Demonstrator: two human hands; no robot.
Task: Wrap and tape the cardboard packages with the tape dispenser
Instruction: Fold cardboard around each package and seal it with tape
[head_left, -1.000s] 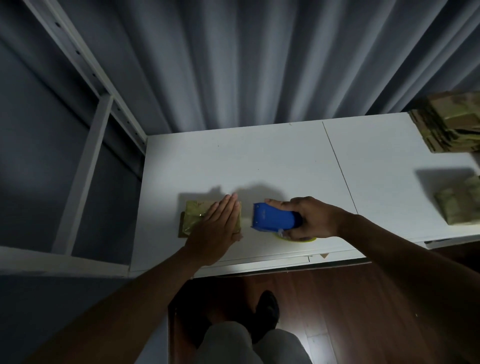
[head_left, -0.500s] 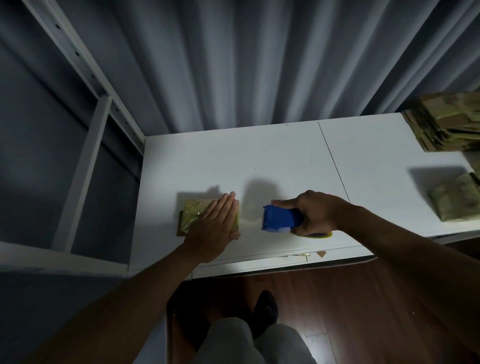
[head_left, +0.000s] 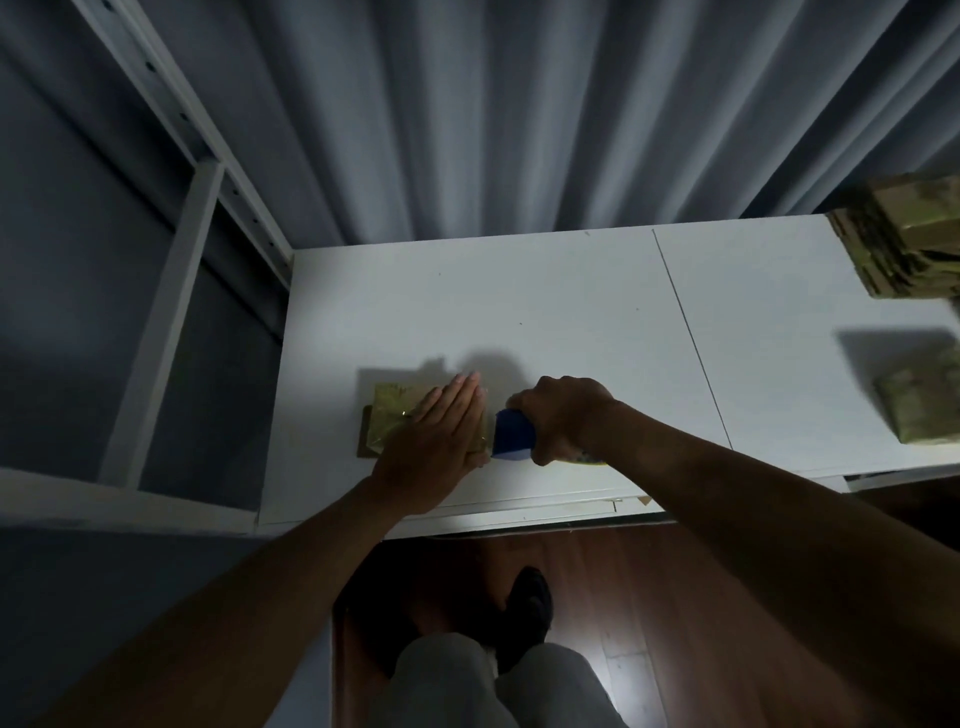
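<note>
A flat brown cardboard package (head_left: 390, 418) with shiny tape on it lies on the white table (head_left: 519, 312) near the front left. My left hand (head_left: 439, 441) presses flat on its right half, fingers straight and together. My right hand (head_left: 563, 418) grips the blue tape dispenser (head_left: 513, 441), whose front end sits right against the package's right edge. A bit of yellow tape roll (head_left: 589, 460) shows under my right wrist.
A stack of cardboard packages (head_left: 904, 244) stands at the table's far right, and one more package (head_left: 924, 410) lies nearer on the right edge. A white shelf frame (head_left: 171, 291) rises on the left. Grey curtains hang behind the table.
My right hand has brought the dispenser left, back up against the package's right edge, and tilted it downward. My left hand has stayed flat on the package.
</note>
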